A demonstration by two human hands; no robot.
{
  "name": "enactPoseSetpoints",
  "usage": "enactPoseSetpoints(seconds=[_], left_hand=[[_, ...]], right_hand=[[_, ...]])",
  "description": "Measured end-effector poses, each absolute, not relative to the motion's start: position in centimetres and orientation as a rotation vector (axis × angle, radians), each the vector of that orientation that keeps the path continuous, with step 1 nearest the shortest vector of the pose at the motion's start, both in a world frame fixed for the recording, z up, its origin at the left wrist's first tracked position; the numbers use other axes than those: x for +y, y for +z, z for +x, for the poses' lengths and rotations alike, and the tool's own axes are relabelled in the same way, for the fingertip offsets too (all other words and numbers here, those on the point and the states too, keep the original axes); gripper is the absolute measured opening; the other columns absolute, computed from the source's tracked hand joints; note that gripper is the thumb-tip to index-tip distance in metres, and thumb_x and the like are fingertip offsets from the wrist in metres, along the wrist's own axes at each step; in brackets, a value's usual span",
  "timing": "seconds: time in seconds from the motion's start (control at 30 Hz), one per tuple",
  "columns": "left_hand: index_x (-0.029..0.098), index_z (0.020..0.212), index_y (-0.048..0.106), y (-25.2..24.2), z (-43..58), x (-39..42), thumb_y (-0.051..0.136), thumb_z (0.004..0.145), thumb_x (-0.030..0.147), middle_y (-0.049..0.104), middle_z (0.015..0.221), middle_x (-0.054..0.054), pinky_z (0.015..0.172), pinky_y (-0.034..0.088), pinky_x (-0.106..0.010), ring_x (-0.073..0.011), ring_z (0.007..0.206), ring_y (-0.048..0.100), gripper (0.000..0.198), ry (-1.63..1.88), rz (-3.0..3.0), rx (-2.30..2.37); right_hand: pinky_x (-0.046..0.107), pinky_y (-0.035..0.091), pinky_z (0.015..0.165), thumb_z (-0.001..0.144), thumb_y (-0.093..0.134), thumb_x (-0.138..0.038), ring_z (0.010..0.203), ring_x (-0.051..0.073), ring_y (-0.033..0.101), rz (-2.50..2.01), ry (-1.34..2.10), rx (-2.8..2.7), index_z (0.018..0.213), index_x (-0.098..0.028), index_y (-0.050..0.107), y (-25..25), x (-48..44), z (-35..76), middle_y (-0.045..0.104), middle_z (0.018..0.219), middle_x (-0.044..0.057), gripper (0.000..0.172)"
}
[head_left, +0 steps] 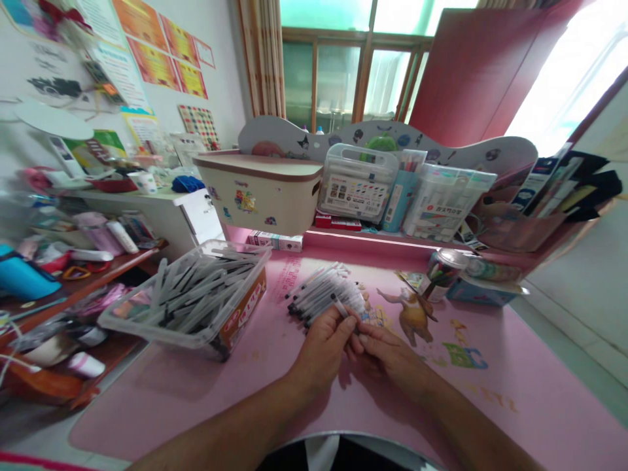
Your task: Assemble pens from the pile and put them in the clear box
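Observation:
My left hand point(326, 337) and my right hand point(385, 347) meet above the pink desk point(275, 392), near its front middle. Between my left thumb and fingers is a pen point(338, 304), its dark end pointing up and to the left. The fingertips of my right hand are closed at the pen's lower end, which the fingers hide. Just beyond my hands lies a pile of pens point(324, 291) with clear barrels and black tips. To the left, a clear plastic bin point(181, 337) holds several more pens and clear barrels, loosely heaped.
A lidded cream box point(265, 199), marker cases point(358, 183) and a pen holder point(520, 226) stand on the raised shelf behind. A can point(444, 271) and a blue box point(485, 291) are at the back right. Cluttered shelves point(88, 275) stand at the left.

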State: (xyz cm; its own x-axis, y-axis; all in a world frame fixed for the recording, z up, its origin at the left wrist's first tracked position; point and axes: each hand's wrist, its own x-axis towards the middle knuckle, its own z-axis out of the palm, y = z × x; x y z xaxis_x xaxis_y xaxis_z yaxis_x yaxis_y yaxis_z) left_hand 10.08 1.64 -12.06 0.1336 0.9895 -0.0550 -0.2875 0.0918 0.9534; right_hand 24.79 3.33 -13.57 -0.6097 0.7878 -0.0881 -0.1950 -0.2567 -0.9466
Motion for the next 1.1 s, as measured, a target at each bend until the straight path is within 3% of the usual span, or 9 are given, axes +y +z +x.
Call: enactPoseSetpoints(seconds=[0.13,0.63,0.8,0.93,1.1], left_hand=[[0.017,0.083,0.055,-11.6,10.0,1.8,0.062,0.082,0.045,0.057,0.051,0.004,0.052,0.042,-0.021,-0.0094,0.046,0.051,0.029,1.227,1.002,0.904],[0.017,0.083,0.056,-11.0,9.9,1.6,0.065,0.079,0.044,0.057,0.051,0.004,0.054,0.043,-0.022,-0.0100,0.048,0.052,0.028,1.244,0.967,0.886],[0.017,0.082,0.057,-10.9,9.1,2.1,0.065,0.080,0.045,0.058,0.053,0.003,0.049,0.039,-0.021,-0.0087,0.044,0.049,0.029,1.233,0.970,0.900],[0.018,0.101,0.056,-11.0,7.9,3.1,0.069,0.077,0.044,0.065,0.063,0.002,0.039,0.024,-0.016,-0.0045,0.037,0.039,0.038,1.259,0.912,0.934],[0.019,0.098,0.052,-11.0,7.6,3.2,0.074,0.069,0.046,0.054,0.043,0.006,0.037,0.018,-0.016,-0.0062,0.033,0.034,0.046,0.917,0.901,0.875]], right_hand=[[0.023,0.010,0.040,0.085,0.064,-0.043,0.044,0.005,0.022,-0.750,1.965,-1.322,0.074,-0.017,0.056,-13.0,3.0,24.6,0.042,0.061,-0.005,0.031],[0.020,0.009,0.031,0.089,0.060,-0.045,0.034,0.005,0.014,-0.774,1.976,-1.272,0.077,-0.020,0.053,-13.1,2.6,24.2,0.026,0.046,-0.012,0.029],[0.018,0.011,0.033,0.081,0.069,-0.052,0.037,0.004,0.019,-0.803,1.998,-1.231,0.085,-0.019,0.055,-13.1,2.6,24.4,0.035,0.052,-0.011,0.035],[0.018,0.015,0.037,0.075,0.076,-0.050,0.040,0.002,0.026,-0.851,1.900,-1.238,0.094,-0.018,0.058,-12.8,3.2,25.1,0.048,0.061,-0.008,0.041],[0.019,0.015,0.036,0.079,0.063,-0.061,0.037,0.004,0.026,-1.074,1.709,-1.127,0.069,-0.019,0.054,-12.7,3.8,25.6,0.044,0.050,-0.007,0.044]])
